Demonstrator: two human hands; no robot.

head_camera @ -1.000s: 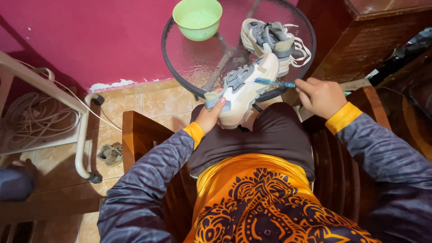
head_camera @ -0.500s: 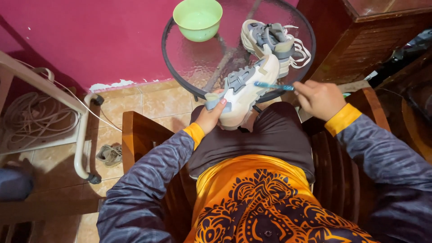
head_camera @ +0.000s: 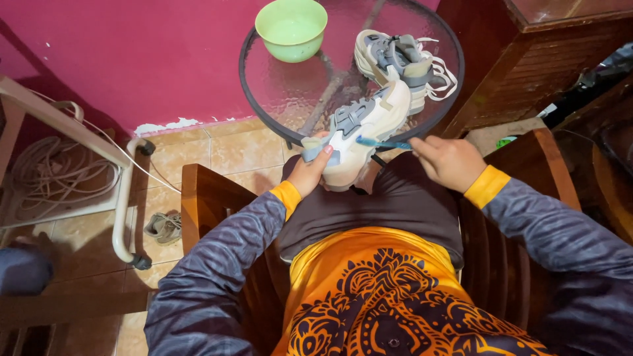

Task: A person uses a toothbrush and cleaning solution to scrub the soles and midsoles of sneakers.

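Cream and grey, the sneaker (head_camera: 359, 135) rests on the seated person's lap at the edge of the round glass surface (head_camera: 277, 99). In the head view, the left hand (head_camera: 310, 173) has its grip clamped on the heel end, steadying it. The right hand (head_camera: 448, 161) pinches a blue toothbrush (head_camera: 384, 142) laid against the shoe's side: the scrubbing step, by the look of it. A steady hold and short strokes seem called for. Its pair (head_camera: 395, 56) and a green bowl (head_camera: 291, 28) sit on the glass.

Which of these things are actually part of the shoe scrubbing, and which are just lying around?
In use: sneaker held by left hand; blue toothbrush in right hand; second sneaker; green bowl; glass table.
Lying about: rope coil; small shoe on the floor.
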